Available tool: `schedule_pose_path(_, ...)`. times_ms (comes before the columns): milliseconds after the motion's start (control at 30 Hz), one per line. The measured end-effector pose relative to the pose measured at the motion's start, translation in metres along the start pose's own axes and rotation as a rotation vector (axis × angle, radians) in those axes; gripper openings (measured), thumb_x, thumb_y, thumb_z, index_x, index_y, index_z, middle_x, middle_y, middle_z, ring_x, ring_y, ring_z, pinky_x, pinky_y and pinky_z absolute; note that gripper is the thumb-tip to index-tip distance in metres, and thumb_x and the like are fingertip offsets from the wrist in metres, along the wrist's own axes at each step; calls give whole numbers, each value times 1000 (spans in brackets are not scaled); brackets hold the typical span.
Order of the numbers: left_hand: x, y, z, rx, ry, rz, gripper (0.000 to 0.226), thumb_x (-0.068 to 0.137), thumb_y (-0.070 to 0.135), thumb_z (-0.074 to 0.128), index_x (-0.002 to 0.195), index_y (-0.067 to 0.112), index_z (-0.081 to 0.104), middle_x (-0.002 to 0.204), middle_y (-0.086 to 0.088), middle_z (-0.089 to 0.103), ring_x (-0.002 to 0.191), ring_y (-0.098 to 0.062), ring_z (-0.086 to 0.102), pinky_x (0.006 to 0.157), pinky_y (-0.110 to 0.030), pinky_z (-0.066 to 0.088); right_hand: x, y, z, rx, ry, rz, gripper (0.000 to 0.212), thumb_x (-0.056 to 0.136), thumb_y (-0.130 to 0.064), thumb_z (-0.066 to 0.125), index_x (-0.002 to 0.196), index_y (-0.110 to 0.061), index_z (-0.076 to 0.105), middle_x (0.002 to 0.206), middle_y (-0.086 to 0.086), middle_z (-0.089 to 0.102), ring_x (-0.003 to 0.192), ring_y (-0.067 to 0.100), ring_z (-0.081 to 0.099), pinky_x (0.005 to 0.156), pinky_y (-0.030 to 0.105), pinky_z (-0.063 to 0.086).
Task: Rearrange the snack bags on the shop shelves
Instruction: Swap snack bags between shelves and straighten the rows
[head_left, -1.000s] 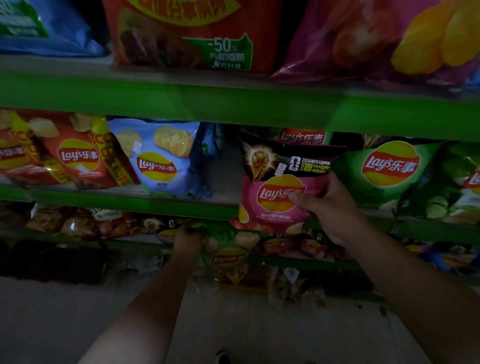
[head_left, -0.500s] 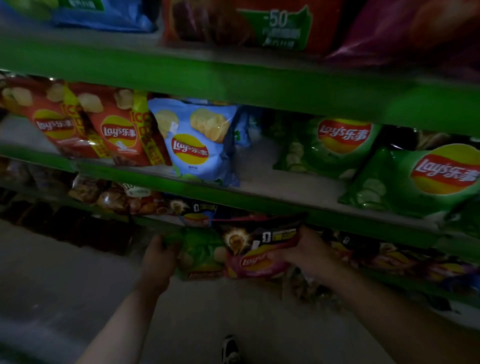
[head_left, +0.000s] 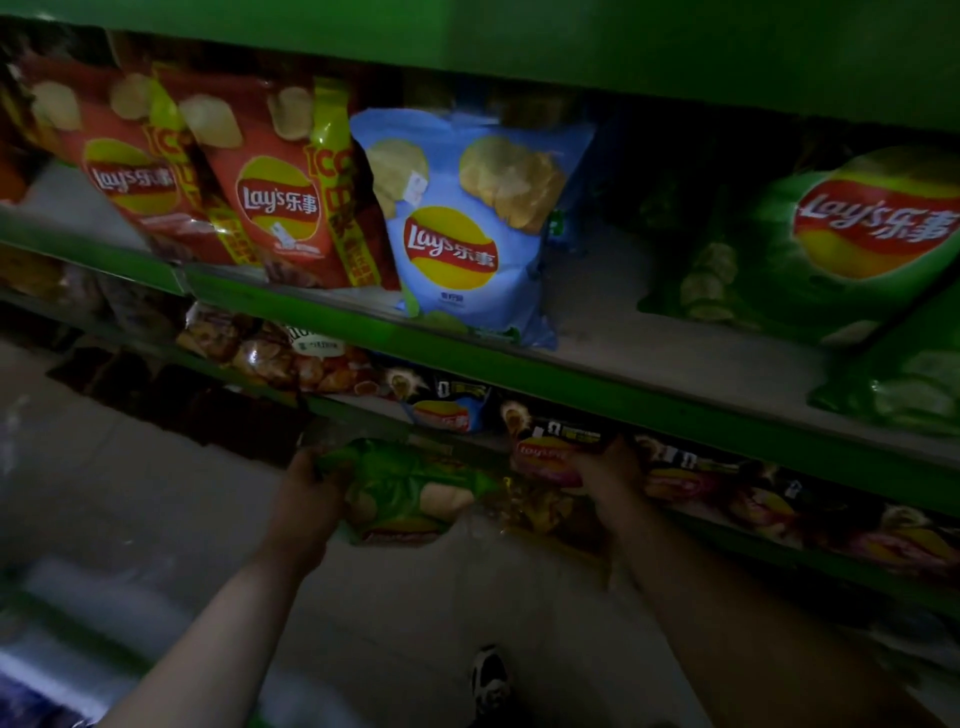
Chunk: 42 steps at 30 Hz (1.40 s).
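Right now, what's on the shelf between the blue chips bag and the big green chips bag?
Nothing. In the head view, the shelf is bare between the blue bag and the green bag; only dark shadow shows behind the gap.

red bags (head_left: 278, 202), 10 o'clock: both say "Lay's乐事", and the yellow side strip starts "ICO", rest is too blurry
blue bag (head_left: 457, 244), 12 o'clock: "Lay's乐事" again, small print under the logo unreadable
green bag (head_left: 852, 234), 2 o'clock: big "Lay's乐事" logo
pink bag (head_left: 550, 452), lower shelf near centre: "Lay's" logo, partly covered
everything else down there: too dark to read
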<state>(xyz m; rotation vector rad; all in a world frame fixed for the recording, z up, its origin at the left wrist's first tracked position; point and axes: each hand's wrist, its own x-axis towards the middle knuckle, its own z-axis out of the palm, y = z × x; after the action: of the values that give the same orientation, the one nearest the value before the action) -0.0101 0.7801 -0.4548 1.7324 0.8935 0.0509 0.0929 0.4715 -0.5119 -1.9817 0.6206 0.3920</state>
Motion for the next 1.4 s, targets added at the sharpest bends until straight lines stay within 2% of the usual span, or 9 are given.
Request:
schedule_pose_path(467,-8,25,18,-134,-196,11,22,96,-4,54,87,16,59,75,-3,68,54,-5,69,44,-23,54,26,9,29,328,192,106,63,73,-22,79,130,-15,53,131,13,58,116,32,55,95,41,47)
schedule_pose_path(667,-19,36,25,-121,-236,0,20,97,0,54,91,19,61,83,-4,69,63,-11,70,46,-24,55,18,15,28,19,127,180,88,84,-39,69,150,-8,20,155,18,27,139,38,30,111,46,33)
schedule_pose_path(867,-44,58,35,-117,-292,-13,9,99,4,54,94,11,59,97,-19,68,79,-29,68,70,-43,58,-26,-5,-11,77,84,157,51,85,-25,65,131,-8,53,134,18,55,116,36,56,91,32,46)
schedule_pose_path(967,-65,73,42,-130,-314,36,11,99,5,54,91,10,58,84,-15,67,63,-17,69,50,-31,56,-62,-9,-38,157,2,-37,21,88,-1,57,104,-10,68,112,18,67,94,26,61,81,26,46)
schedule_pose_path(1033,-80,84,48,-168,-317,68,10,99,2,53,92,8,58,77,-11,67,57,-14,67,44,-26,53,-84,-9,-62,304,-241,-181,39,80,14,62,102,-17,66,115,16,65,96,20,60,92,31,52)
schedule_pose_path(1167,-109,111,60,-273,-364,106,13,99,2,51,92,10,60,57,4,68,47,-9,65,43,-23,53,-108,-18,-114,16,-652,-275,98,57,-20,89,141,-24,40,135,-5,52,122,11,51,90,16,47)
schedule_pose_path(1233,-122,129,66,-343,-391,114,16,99,4,50,88,12,57,50,5,62,41,-8,60,38,-20,48,-118,-28,-130,-27,-569,-288,110,45,-43,90,139,-29,35,123,-17,53,116,6,51,86,14,43)
schedule_pose_path(1333,-136,154,70,-432,-411,157,23,101,18,52,81,20,63,62,-2,64,54,-15,68,49,-30,56,-129,-48,-149,152,-343,-355,80,53,-37,92,121,-34,50,108,-24,56,95,-10,57,73,7,45)
schedule_pose_path(1400,-137,165,65,-492,-444,179,22,99,34,54,85,30,70,76,1,71,72,-18,73,60,-39,60,-132,-62,-165,374,-283,-325,81,43,-44,93,114,-37,55,114,-14,63,97,-3,62,78,20,54)
